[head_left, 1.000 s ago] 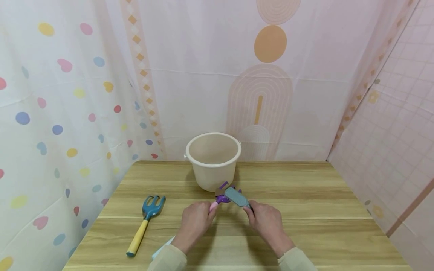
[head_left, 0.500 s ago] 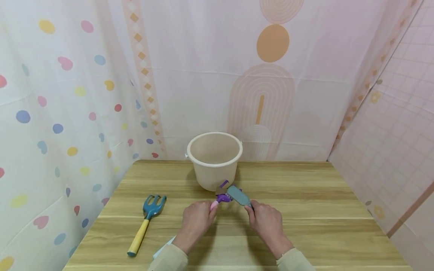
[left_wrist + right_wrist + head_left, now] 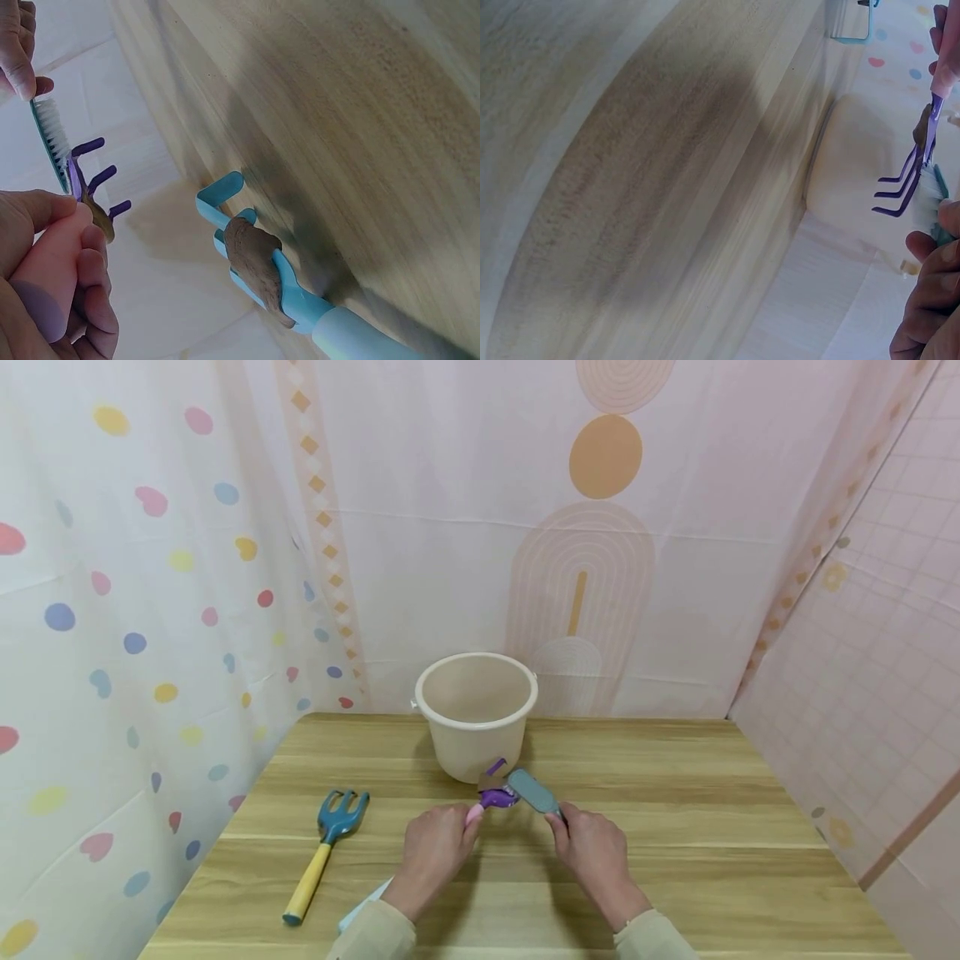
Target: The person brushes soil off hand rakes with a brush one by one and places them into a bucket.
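My left hand grips the pink handle of a small purple hand rake, raised above the table before the bucket. A brown, clay-like lump clings to the rake's head. With thumb and fingers, my right hand holds a teal brush by its handle. Its white bristles meet the rake's head beside the bent tines. In the left wrist view, a light blue rake lies on the table, a brown lump stuck to it. My left forearm hides most of it in the head view.
A cream bucket stands at the back middle of the wooden table. To the left lies a blue hand fork with a yellow handle. Patterned curtains hang behind the table and along both sides.
The brush has slid a little to the right across the rake's head. Both hands keep their grips, and the rake stays nearly in place.
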The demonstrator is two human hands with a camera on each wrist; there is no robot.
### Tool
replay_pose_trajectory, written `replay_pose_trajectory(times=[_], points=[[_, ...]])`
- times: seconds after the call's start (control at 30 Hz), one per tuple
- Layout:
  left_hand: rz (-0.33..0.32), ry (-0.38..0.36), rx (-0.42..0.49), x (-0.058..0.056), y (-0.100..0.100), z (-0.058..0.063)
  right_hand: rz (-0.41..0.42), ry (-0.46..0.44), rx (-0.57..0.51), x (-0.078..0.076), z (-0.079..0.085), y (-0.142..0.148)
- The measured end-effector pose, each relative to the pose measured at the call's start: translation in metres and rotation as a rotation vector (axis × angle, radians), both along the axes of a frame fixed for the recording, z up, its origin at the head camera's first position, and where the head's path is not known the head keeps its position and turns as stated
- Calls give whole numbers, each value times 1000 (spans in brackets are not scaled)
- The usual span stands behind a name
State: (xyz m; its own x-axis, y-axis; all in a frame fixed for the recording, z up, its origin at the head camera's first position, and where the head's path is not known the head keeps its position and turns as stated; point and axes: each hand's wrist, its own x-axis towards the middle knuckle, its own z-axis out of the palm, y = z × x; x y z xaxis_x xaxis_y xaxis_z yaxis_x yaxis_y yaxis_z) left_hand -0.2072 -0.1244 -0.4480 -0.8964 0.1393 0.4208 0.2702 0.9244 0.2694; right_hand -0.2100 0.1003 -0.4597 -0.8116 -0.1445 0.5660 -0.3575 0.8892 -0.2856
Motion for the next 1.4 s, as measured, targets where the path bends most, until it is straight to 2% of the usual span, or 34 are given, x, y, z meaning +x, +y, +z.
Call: replay_pose_trajectory(times=[0.23,0.3,0.43,0.57,0.73,1.0,1.4], points=[[-7,28,-14,3,1,-1,-30,-30,-45,-2,-3,7],[-6,32,-15,3,1,-1,-29,-13,-65,-3,-3,7],[-2,35,-14,3,2,0,55,78,-104,-1,0,2],[-10,32,-1,3,4,0,131,141,-66,1,-3,-5],[-21,37,14,4,6,3,69,152,-43,2,-9,-6],[-25,18,8,6,7,5,12,75,-46,0,-8,-4],[-7,13,-24,8,5,2,-20,-48,-57,0,-5,0]])
